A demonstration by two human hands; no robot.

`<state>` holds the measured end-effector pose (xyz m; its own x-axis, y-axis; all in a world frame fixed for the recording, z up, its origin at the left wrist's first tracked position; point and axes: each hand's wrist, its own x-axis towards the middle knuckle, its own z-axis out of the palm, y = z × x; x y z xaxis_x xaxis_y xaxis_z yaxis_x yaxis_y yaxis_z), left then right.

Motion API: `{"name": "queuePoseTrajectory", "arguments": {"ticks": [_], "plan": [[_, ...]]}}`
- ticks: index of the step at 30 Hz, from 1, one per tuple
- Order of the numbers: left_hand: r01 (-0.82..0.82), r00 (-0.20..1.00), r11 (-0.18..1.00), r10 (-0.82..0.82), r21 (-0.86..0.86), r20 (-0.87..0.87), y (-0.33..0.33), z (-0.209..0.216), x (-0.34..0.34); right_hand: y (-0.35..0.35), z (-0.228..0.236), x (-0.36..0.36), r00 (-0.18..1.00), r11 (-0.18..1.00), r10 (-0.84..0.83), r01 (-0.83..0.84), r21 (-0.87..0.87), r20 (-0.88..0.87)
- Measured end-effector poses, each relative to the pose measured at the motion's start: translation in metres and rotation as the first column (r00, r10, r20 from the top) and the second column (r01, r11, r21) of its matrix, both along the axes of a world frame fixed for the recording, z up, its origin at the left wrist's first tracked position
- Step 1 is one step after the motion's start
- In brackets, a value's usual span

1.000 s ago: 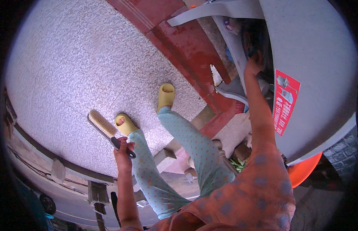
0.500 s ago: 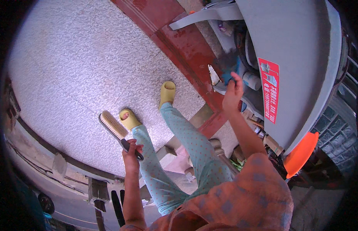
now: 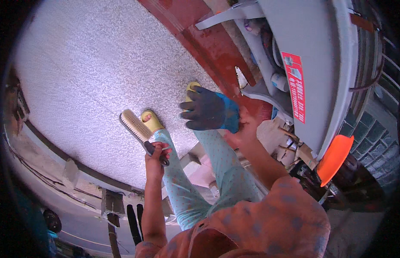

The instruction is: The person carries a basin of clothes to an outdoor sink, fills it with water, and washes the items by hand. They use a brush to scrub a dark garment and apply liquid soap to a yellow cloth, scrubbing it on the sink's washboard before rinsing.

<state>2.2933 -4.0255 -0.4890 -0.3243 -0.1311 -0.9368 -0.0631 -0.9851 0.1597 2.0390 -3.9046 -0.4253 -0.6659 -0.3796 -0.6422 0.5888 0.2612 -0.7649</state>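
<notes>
My left hand [image 3: 156,155] is closed around the black handle of a scrubbing brush [image 3: 136,126], whose pale bristles face up and to the right. A dark work glove [image 3: 206,109] with a blue cuff hangs from my right hand [image 3: 246,128]. That hand is bare and closed at the cuff, its fingertips partly hidden by it. The glove's fingers spread to the left, over my yellow slipper [image 3: 192,86]. My other yellow slipper [image 3: 151,121] stands near the brush head.
A grey plastic stand [image 3: 307,26] with a red sticker [image 3: 294,86] rises on my right, its lower shelf holding a white bottle [image 3: 279,82]. Beside it is an orange plastic piece [image 3: 335,160]. Speckled pale floor [image 3: 88,64] meets a wet red strip [image 3: 208,47]. A low ledge [image 3: 92,174] runs along the left.
My right hand has drawn back from the stand toward my feet, bringing the glove with it. The brush in my left hand has shifted slightly right.
</notes>
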Motion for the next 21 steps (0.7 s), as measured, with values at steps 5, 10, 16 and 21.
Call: {"name": "queuePoseTrajectory", "arguments": {"ticks": [5,10,16,21], "plan": [[0.078,0.995,0.991,-0.084,-0.109,-0.051,-0.024,0.042,-0.001,-0.029,0.073,-0.020,0.917,0.817,-0.156,0.329,-0.473,0.368],[0.246,0.962,0.923,-0.269,-0.296,-0.039,-0.077,0.120,-0.038,-0.009,0.166,-0.043,0.852,0.962,-0.044,-0.105,-0.253,-0.522],[0.332,0.919,0.816,-0.394,-0.472,-0.035,-0.135,0.190,-0.068,0.002,0.294,-0.104,0.732,0.491,-0.603,0.654,-0.575,0.318],[0.368,0.854,0.673,-0.517,-0.641,-0.052,-0.150,0.263,-0.172,0.087,0.332,-0.195,0.683,0.239,-0.708,0.471,-0.849,0.179]]}}
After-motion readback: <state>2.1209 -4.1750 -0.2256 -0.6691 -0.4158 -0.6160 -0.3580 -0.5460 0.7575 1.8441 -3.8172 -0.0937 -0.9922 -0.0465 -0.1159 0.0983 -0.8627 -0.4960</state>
